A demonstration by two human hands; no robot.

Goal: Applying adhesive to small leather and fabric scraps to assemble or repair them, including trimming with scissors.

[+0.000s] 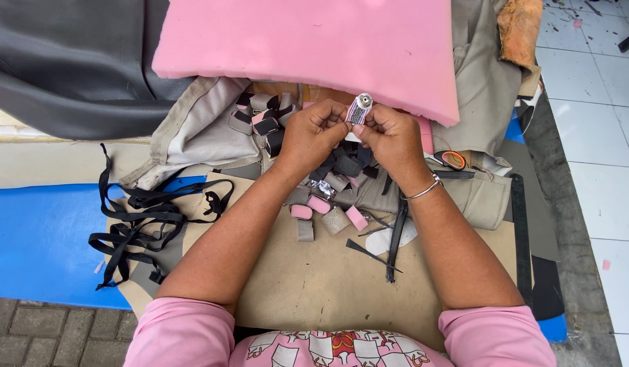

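Observation:
My left hand (311,132) and my right hand (390,136) meet over a work mat, fingertips pinching a small cigarette lighter (358,110) with a patterned body and metal top between them. Below the hands lies a heap of small cut pieces (331,197) in grey, black and pink foam. A silver bracelet (423,191) sits on my right wrist.
A thick pink foam slab (308,44) lies just beyond the hands. Tangled black straps (138,228) rest at left on a blue mat (36,238). Orange-handled scissors (453,160) sit right of my right hand. Grey and beige fabric covers (484,88) surround; tiled floor at right.

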